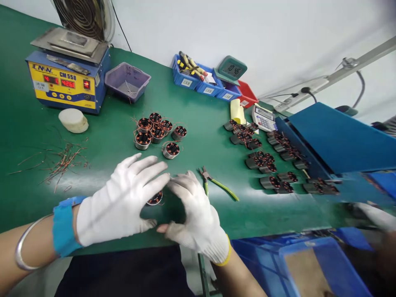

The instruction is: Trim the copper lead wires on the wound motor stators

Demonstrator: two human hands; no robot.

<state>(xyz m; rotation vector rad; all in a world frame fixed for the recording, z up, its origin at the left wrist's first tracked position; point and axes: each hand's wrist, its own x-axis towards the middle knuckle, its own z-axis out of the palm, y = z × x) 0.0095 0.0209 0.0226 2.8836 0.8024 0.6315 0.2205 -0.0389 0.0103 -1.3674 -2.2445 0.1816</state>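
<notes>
My left hand (119, 204), in a white glove with a blue cuff, lies near the table's front edge with its fingers stretched and spread. Under its lower fingers sits a small motor stator with copper windings (155, 199), partly hidden. My right hand (196, 218), also white-gloved, faces it with curved fingers and the thumb held apart. The fingertips of both hands meet above the stator. Green-handled cutters (218, 184) lie on the green mat just right of my right hand.
A cluster of wound stators (156, 132) lies mid-table, with more stators (272, 165) in rows to the right. A yellow-and-blue solder pot (66, 78), purple tray (127, 80), white puck (73, 120) and wire scraps (62, 163) stand left. Blue bins (202, 80), clock and calculator sit behind; a blue crate (309, 264) sits lower right.
</notes>
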